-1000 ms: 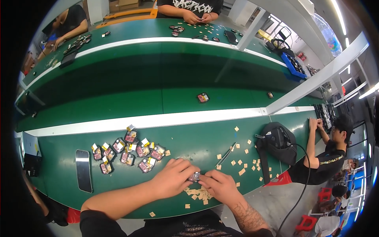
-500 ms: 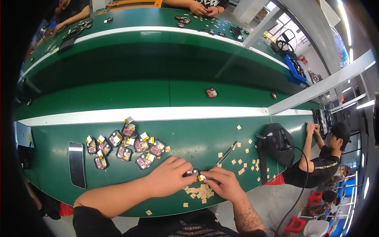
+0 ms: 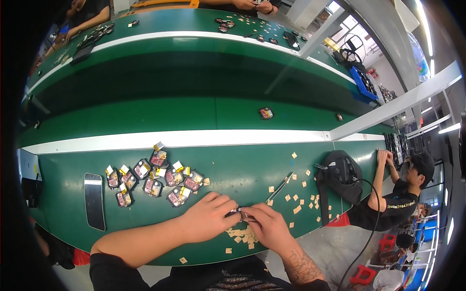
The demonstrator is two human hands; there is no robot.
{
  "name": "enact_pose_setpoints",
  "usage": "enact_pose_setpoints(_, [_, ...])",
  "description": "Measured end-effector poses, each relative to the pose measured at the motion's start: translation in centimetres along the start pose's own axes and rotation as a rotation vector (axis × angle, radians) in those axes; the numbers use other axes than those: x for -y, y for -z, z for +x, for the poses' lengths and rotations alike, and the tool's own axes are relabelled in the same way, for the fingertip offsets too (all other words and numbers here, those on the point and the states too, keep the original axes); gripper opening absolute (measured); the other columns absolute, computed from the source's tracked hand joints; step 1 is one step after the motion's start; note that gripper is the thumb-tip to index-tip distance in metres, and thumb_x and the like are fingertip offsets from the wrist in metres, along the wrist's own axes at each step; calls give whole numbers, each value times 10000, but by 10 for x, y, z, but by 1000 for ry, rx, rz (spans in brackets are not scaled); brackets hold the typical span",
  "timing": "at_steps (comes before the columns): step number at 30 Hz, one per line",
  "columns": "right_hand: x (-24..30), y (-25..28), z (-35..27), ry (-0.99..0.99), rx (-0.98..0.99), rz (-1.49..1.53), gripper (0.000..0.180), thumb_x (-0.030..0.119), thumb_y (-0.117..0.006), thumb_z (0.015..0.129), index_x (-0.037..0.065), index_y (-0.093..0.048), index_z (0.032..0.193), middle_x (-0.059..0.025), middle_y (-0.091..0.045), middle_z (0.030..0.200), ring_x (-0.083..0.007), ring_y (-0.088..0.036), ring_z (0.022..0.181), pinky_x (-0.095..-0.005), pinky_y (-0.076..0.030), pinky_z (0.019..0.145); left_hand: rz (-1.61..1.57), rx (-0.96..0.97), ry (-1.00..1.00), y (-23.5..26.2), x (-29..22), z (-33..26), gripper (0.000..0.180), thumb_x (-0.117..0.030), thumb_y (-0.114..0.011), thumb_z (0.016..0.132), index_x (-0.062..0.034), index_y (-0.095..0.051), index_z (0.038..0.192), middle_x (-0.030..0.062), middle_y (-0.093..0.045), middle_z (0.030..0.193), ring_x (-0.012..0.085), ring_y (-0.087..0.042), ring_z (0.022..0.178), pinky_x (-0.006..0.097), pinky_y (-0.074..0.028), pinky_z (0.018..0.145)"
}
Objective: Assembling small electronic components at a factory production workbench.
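Note:
My left hand [image 3: 212, 214] is closed around a small black device housing [image 3: 235, 211], just right of the table's middle. From the other side my right hand [image 3: 266, 223] pinches the same housing, thumb and fingers at its right edge. Most of the housing is hidden by my fingers. Beneath the hands lies a loose heap of small beige square pads [image 3: 245, 234]. To the left sit several open black housings [image 3: 152, 187] with reddish circuit boards and silver-and-yellow battery packs. A pair of metal tweezers [image 3: 280, 187] rests to the right of my hands.
A dark smartphone [image 3: 94, 202] lies at the left, and a black bag [image 3: 338, 177] with a cable at the right. More beige pads are scattered between. A white rail [image 3: 179, 141] runs behind. One housing [image 3: 266, 113] lies beyond it. Co-workers sit right and opposite.
My right hand has shifted slightly left and its fingers have closed in over the housing, covering the white and yellow part that showed before. The housing beyond the rail has moved slightly right.

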State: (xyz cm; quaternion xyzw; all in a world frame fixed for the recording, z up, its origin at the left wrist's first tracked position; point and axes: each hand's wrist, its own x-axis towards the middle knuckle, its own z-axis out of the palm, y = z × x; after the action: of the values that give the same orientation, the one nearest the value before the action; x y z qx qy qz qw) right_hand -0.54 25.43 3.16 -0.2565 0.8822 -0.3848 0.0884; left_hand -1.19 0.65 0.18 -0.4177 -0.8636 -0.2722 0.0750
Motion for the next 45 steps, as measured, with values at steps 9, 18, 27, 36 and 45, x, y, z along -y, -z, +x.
enact_pose_setpoints(9, [4,-7,-4,-102,-12,102,345,-33,-739,940,23,-713,1280,-129,-715,1108,-303,-753,893,-367,-630,754,-135,-21,60,-2,1,-2,223,-240,-791,920,-141,-686,1090,43,-660,1112,245,-644,1059,403,-484,956])
enact_pose_setpoints(18, [9,-8,-1,-182,-73,203,299,-54,-774,933,-1,-764,1227,-128,-717,1068,-237,-760,890,-310,-632,761,-162,-57,49,-1,0,0,245,-188,-731,917,-136,-677,1149,19,-629,1032,220,-623,1035,394,-464,936])
enact_pose_setpoints(27, [20,-15,6,-132,-124,-46,91,-27,-765,931,-17,-759,1021,-114,-747,960,-250,-742,752,-330,-593,669,-195,23,91,2,-1,-1,304,-238,-822,903,-110,-664,1130,45,-647,1079,270,-644,1078,431,-480,970])
enact_pose_setpoints(36, [8,-20,-7,-133,-408,78,148,-42,-800,901,12,-777,1037,-72,-735,936,-108,-607,654,-256,-501,576,-106,-26,25,-2,-2,0,231,-204,-751,884,-136,-701,1099,48,-590,1017,259,-626,1054,425,-476,937])
enact_pose_setpoints(45, [11,2,-10,-225,-175,170,310,62,-796,949,26,-717,1247,-94,-693,971,-169,-640,698,-291,-525,620,-34,42,68,7,-11,6,242,-188,-818,862,-158,-737,1087,45,-658,1123,262,-656,1059,412,-511,899])
